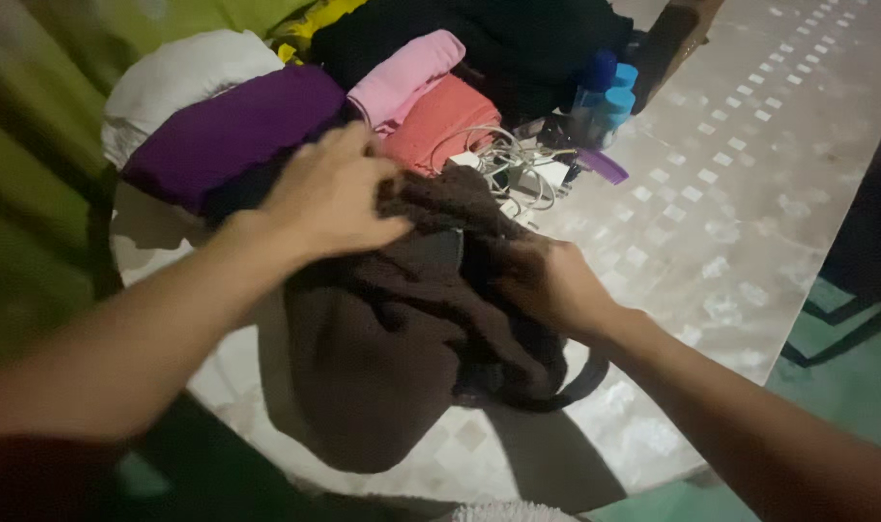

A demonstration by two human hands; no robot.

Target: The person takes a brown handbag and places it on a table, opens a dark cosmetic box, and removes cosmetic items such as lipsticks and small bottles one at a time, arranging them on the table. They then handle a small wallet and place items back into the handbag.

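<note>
Dim light falls on a pale patterned table [750, 193] beside a green floor [846, 377].

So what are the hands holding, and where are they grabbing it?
Both hands grip a dark brown fuzzy cloth: the left hand pinches its top edge, and the right hand clutches its right side.

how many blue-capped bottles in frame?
2, side by side at the table's far edge: one darker-capped bottle, one lighter-capped bottle, right of the cable tangle. More may be hidden behind.
</note>
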